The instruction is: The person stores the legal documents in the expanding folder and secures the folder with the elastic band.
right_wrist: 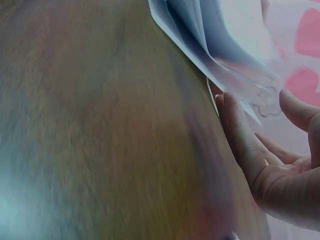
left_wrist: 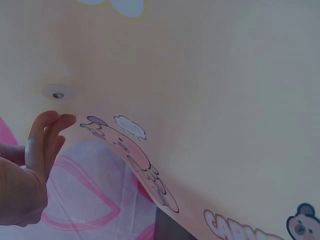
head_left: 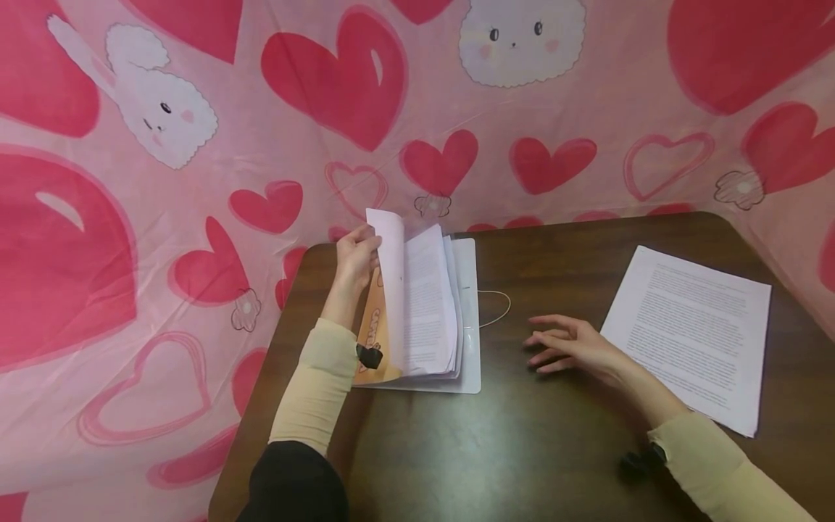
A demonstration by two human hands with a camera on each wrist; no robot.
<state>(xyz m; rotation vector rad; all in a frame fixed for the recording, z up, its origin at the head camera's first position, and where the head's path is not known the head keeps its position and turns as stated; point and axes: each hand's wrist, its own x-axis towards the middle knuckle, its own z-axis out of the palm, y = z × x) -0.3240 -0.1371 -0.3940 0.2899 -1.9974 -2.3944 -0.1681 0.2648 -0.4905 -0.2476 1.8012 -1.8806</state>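
A document folder point(head_left: 468, 319) lies on the left of the table with its front cover point(head_left: 390, 290) raised. My left hand point(head_left: 357, 255) pinches that cover near its upper outer corner. In the left wrist view the cover's outer face point(left_wrist: 200, 125) shows cartoon bears and lettering. Printed pages point(head_left: 427, 304) stand slightly fanned inside the folder. A thin elastic cord point(head_left: 509, 304) loops out from the folder's right side. My right hand point(head_left: 577, 346) hovers over the table between folder and loose papers, fingers spread and holding nothing; the right wrist view shows the folder's edge beyond its fingertips.
A stack of printed sheets point(head_left: 694, 337) lies at a slant on the right of the brown table point(head_left: 457, 449). Behind and to the left hangs a pink cloth point(head_left: 509, 116) with hearts and white animals, close along the table's edge.
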